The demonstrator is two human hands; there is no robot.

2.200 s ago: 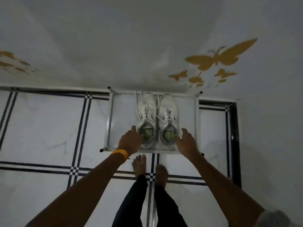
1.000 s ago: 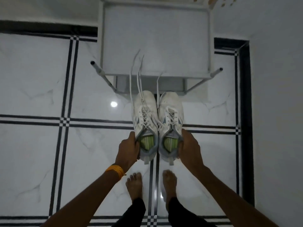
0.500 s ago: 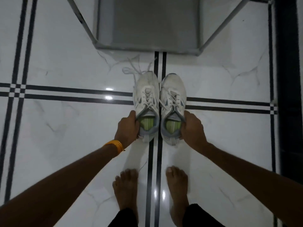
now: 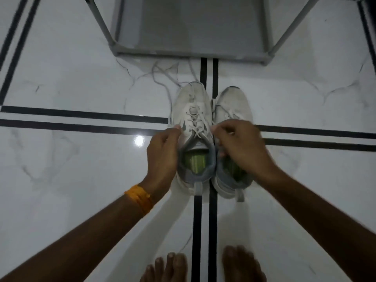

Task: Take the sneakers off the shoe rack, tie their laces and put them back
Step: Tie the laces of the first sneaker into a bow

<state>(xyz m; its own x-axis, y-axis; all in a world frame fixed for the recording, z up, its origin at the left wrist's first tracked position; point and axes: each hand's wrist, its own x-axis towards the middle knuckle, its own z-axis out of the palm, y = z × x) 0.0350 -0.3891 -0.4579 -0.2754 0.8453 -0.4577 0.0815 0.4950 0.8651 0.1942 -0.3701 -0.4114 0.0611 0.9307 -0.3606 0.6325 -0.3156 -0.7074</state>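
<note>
Two white sneakers with green insoles stand side by side on the floor, toes pointing at the shoe rack. My left hand is against the outer side of the left sneaker, its fingertips pinched on a lace by the eyelets. My right hand lies over the right sneaker, hiding that shoe's opening and laces. Its fingertips are pinched at the left sneaker's other lace. Loose lace ends trail on the floor ahead of the toes.
The grey rack's bottom shelf and two slanted legs fill the top of the view. The floor is glossy white marble with black double lines. My bare feet are at the bottom edge, behind the sneakers.
I lifted both sneakers off the rack and set them on the floor. My hands have left the heels and come forward to the laces of the left sneaker.
</note>
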